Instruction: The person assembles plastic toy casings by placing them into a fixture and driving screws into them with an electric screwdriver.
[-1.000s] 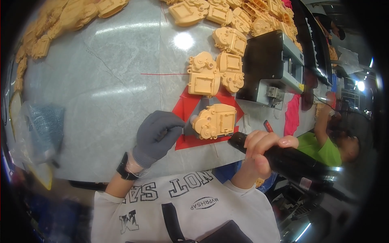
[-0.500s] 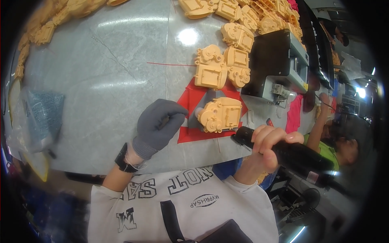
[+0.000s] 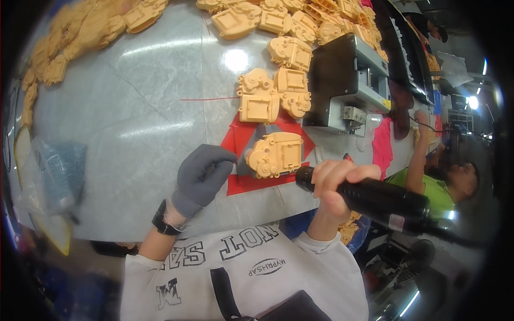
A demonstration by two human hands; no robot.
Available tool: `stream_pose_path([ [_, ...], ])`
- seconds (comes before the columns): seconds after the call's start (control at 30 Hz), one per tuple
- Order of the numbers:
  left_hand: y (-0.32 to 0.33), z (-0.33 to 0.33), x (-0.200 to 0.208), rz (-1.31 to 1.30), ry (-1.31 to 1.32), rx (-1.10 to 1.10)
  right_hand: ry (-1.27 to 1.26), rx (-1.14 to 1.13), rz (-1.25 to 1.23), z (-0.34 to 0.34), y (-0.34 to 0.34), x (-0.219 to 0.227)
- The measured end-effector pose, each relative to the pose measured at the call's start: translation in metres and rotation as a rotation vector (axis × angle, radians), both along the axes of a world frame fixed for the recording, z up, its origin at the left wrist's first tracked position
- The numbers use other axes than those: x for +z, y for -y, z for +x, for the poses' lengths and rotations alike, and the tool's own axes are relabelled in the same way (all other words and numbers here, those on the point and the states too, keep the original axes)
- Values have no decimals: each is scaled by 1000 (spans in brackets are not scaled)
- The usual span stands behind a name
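A yellow plastic housing (image 3: 276, 155) with round bosses and a rectangular recess lies on a grey fixture (image 3: 244, 167), which stands on red sheet (image 3: 235, 184) at the table's front. In my bare right hand (image 3: 340, 182) is a black electric screwdriver (image 3: 383, 200), held nearly level. Its nose points left at the housing's lower right corner; whether the bit touches cannot be seen. My left hand (image 3: 201, 176), in a grey glove, hovers just left of the fixture. Its fingers are curled, thumb against forefinger, and anything between them is hidden.
Two more housings (image 3: 259, 96) lie just beyond the fixture, with a heap of them (image 3: 235, 20) behind. A black-and-grey machine (image 3: 342, 83) stands to the right. At the left edge hangs a plastic bag (image 3: 59, 176). A co-worker in a green shirt (image 3: 433, 200) is at far right.
The view has shifted, so the table things sit a little further left. The screwdriver is turned slightly, its nose still by the housing's corner. My left hand keeps its curled pose beside the fixture.
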State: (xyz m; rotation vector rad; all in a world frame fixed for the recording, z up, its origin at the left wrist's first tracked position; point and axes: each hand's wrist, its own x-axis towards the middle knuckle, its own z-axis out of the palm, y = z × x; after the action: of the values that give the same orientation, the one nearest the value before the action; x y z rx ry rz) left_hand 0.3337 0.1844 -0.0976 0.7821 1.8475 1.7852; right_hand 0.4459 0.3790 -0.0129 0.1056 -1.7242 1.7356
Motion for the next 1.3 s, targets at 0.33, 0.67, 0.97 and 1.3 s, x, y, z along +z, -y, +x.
stream_pose_path([
  [0.33, 1, 0, 3, -44, 170, 44, -187, -448, -30, 31, -63, 47],
  [0.67, 3, -2, 1, -69, 89, 57, 15, -664, -5, -9, -100, 18],
  [0.97, 3, -3, -3, -46, 69, 44, -79, 33, 22, 9, 6, 24],
  [1.3, 7, -5, 0, -93, 43, -23, -11, 103, 37, -3, 28, 13],
])
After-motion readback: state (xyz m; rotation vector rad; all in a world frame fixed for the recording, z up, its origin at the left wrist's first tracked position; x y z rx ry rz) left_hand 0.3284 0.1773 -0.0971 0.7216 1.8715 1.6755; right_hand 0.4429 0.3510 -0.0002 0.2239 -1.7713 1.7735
